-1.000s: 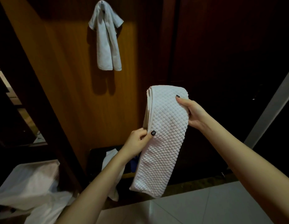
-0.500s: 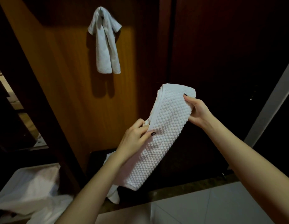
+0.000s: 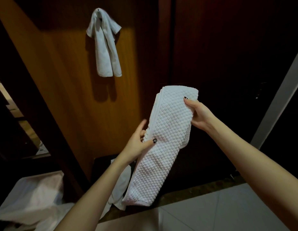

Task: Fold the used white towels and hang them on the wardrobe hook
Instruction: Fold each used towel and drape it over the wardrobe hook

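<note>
I hold a folded white waffle-textured towel upright in front of the wardrobe. My right hand grips its upper right edge, thumb on the front. At the towel's left edge, halfway down, my left hand pinches the stacked layers, with its thumb on the front face and its fingers behind. The towel's lower end hangs slanted toward the lower left. Higher up, a smaller white towel hangs from a hook on the lit wooden wardrobe panel.
A dark wardrobe door stands behind the towel. White linen is piled at the lower left, and another white cloth drapes from a dark box by the wardrobe base. White tiled floor lies below.
The towel's lower end, swung left half a second ago, has come back toward the middle. My left hand's fingers have shifted along the left edge. The view has dropped slightly.
</note>
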The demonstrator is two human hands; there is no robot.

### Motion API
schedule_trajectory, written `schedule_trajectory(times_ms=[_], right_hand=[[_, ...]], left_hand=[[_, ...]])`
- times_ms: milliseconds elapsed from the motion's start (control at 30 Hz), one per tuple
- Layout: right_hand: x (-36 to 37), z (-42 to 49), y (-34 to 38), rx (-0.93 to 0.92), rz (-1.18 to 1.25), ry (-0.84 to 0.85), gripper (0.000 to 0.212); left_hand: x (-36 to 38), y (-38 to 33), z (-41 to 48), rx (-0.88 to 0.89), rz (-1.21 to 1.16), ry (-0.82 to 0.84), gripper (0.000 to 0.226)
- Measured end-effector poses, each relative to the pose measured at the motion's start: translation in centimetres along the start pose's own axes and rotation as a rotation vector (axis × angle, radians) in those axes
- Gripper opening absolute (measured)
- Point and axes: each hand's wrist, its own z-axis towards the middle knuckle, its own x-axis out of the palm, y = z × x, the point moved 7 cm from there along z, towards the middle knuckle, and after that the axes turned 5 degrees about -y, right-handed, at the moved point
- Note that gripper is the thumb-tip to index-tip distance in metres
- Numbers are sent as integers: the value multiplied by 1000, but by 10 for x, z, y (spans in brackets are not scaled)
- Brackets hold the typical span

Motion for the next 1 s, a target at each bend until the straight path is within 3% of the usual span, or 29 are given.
schedule_trajectory(times_ms=[67,100,267,433,633,700,767,867,967,1000], right_hand=[[4,0,-1,-1,-12,12,31],[5,-1,-1,-2,-13,13,29],[4,-2,-5,5,-17,32,27],[-3,-4,-5,-25,-14,11,25],[-37,10,4,-97,77,-374,23],[-49,16,-1,-113,133,-433,51],[-55,21,-16,-23,302,-378,78],[-47,28,-46,167,460,-298,46],[-40,33,-63,198,413,-272,9],[-37,35,-64,181,376,-264,13]], left_hand=[[-1,1,4,-14,-19,13,32],[-2,3,5,-23,-49,-1,24],[10,4,11,-89,-311,86,35],[12,0,20,-72,-264,104,40],[-11,-2,32,27,17,21,36],[-24,-5,35,79,60,13,31],[-35,-9,37,113,85,50,30],[-49,-18,43,127,140,145,26],[-67,-27,54,92,243,197,25],[-74,-28,57,75,272,203,25]])
